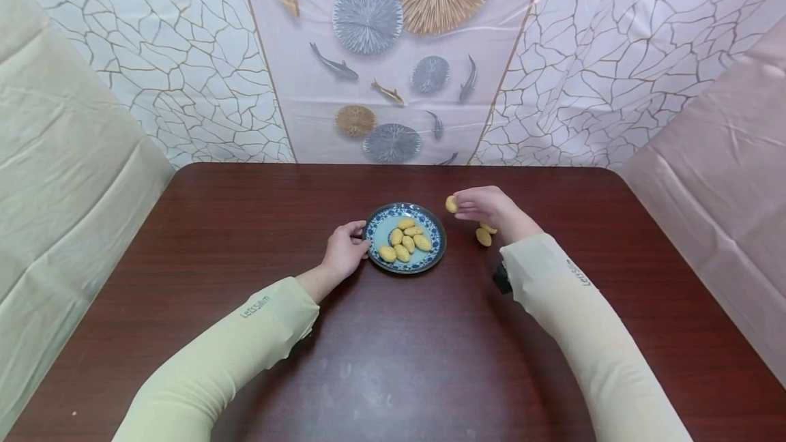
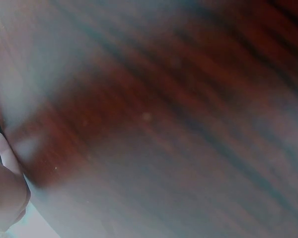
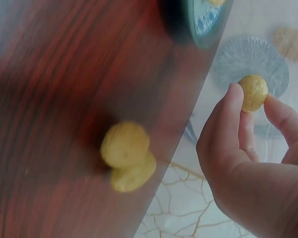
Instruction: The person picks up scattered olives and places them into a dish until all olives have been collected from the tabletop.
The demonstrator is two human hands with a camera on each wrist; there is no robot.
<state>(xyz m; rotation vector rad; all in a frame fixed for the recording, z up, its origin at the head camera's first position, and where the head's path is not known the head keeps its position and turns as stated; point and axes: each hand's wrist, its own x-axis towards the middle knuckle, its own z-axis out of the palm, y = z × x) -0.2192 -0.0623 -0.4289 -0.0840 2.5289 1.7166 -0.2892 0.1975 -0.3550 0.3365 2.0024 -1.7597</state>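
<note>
A round plate [image 1: 438,251] with a blue patterned rim stands on the table, bearing several small yellow ovals [image 1: 421,242] that look like small potatoes. At its left edge, my left hand [image 1: 345,249] holds the rim between thumb and fingers. The left wrist view shows only part of that hand [image 2: 7,191] and a sliver of the dark rim. Right of the plate and raised over the table, my right hand [image 1: 490,209] pinches one small yellow potato [image 3: 254,92] between its fingertips. Two more yellow potatoes [image 3: 125,145] lie on the table below that hand, touching each other.
The dark red-brown wooden table [image 1: 393,346] reaches back to a patterned cloth wall [image 1: 307,87]. Plain pale cloth hangs at the left [image 1: 67,176] and right sides. A black device [image 1: 501,278] shows under the right sleeve.
</note>
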